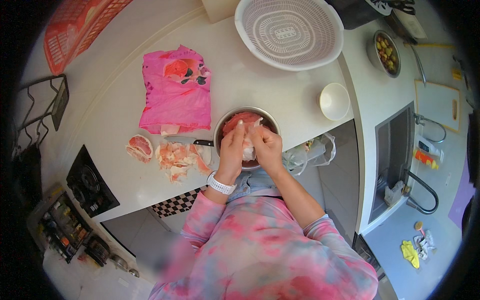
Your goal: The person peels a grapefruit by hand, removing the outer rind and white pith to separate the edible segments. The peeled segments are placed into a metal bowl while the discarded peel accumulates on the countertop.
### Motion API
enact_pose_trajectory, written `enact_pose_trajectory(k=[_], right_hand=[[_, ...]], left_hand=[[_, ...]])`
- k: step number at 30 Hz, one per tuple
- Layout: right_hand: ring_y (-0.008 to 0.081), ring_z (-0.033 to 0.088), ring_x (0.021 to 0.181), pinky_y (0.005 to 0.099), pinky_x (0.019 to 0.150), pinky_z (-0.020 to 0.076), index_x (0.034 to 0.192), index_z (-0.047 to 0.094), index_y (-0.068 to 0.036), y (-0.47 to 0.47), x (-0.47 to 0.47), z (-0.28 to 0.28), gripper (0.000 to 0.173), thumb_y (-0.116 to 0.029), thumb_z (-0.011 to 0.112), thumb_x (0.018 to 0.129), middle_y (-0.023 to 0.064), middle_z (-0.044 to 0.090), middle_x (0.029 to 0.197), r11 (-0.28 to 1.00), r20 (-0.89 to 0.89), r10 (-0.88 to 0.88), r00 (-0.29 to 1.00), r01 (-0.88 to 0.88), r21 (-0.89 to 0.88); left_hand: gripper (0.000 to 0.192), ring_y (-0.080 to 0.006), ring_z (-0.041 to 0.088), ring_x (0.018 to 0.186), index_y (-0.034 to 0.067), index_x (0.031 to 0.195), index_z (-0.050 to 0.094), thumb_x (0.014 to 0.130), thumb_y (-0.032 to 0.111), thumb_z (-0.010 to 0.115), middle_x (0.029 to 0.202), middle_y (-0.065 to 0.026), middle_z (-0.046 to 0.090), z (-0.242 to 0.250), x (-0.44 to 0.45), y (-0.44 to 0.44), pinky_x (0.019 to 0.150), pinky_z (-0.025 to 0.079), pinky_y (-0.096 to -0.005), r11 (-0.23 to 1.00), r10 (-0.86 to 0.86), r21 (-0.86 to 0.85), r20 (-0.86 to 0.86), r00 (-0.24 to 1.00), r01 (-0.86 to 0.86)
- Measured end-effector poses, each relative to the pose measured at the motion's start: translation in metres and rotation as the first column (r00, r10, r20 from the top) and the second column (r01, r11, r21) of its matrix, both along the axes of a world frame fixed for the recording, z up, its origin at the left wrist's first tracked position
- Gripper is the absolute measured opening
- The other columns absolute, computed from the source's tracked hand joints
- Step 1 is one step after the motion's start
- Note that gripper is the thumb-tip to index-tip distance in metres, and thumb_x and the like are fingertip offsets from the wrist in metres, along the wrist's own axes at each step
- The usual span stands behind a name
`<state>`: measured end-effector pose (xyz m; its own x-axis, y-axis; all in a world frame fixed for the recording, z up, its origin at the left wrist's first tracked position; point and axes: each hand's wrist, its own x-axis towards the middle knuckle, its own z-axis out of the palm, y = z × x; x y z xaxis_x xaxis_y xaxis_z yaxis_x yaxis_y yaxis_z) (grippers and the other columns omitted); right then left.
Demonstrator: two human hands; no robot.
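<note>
Over a stainless steel bowl [275, 120] at the counter's front edge, my left hand [233, 144] and my right hand [267, 144] both grip a piece of pomelo [247, 150] with white membrane on it. A loose flap of membrane stands up between my fingertips. Peeled pink pomelo flesh [240, 120] lies in the bowl, partly hidden by my hands. Left of the bowl is a kitchen knife [187, 141], its black handle towards the bowl. A heap of peel and membrane scraps [176, 157] lies below the knife. Further left rests a chunk of unpeeled pomelo [140, 149].
Behind the scraps lies a pink plastic bag [176, 93] printed with fruit. A white colander basket [288, 33] stands at the back, a white bowl [334, 101] to the right. A plastic bag of waste [311, 150] hangs below the counter edge. The sink [392, 161] is far right.
</note>
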<state>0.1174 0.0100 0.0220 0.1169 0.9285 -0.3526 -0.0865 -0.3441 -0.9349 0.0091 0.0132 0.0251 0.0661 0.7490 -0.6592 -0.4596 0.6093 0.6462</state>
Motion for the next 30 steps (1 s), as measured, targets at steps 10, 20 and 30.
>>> enact_pose_trajectory(k=[10, 20, 30], right_hand=[[0.0023, 0.043, 0.057, 0.0245, 0.048, 0.0342, 0.068, 0.06, -0.003, 0.001, 0.004, 0.002, 0.033, -0.016, 0.061, 0.099, -0.0055, 0.054, 0.062, 0.997, -0.034, 0.025, 0.999, -0.027, -0.077], [0.0003, 0.045, 0.062, 0.0221, 0.051, 0.0356, 0.074, 0.063, -0.006, 0.004, -0.001, 0.019, 0.027, -0.015, 0.061, 0.099, -0.0078, 0.056, 0.068, 0.988, -0.142, -0.05, 0.989, 0.028, -0.15], [0.0009, 0.044, 0.062, 0.0216, 0.052, 0.0369, 0.08, 0.066, -0.005, -0.002, -0.003, 0.016, 0.025, -0.021, 0.063, 0.099, -0.0078, 0.055, 0.07, 0.997, -0.133, -0.03, 0.991, 0.019, -0.078]], left_hand=[[0.037, -0.0051, 0.054, 0.082, 0.002, 0.108, 0.063, 0.107, 0.035, 0.047, 0.095, 0.0012, 0.06, -0.008, -0.004, -0.009, 0.069, 0.045, -0.0224, 0.999, 0.009, 0.048, 0.019, 1.0, -0.009], [0.04, -0.0111, 0.056, 0.107, -0.001, 0.128, 0.058, 0.105, 0.032, 0.051, 0.116, -0.005, 0.062, 0.001, -0.006, -0.014, 0.094, 0.044, -0.0255, 0.983, -0.021, 0.181, -0.028, 0.999, 0.026], [0.037, -0.0136, 0.057, 0.102, -0.002, 0.12, 0.061, 0.105, 0.03, 0.05, 0.112, -0.0062, 0.063, 0.002, -0.008, -0.018, 0.09, 0.045, -0.028, 0.995, 0.025, 0.095, 0.005, 1.0, -0.025]])
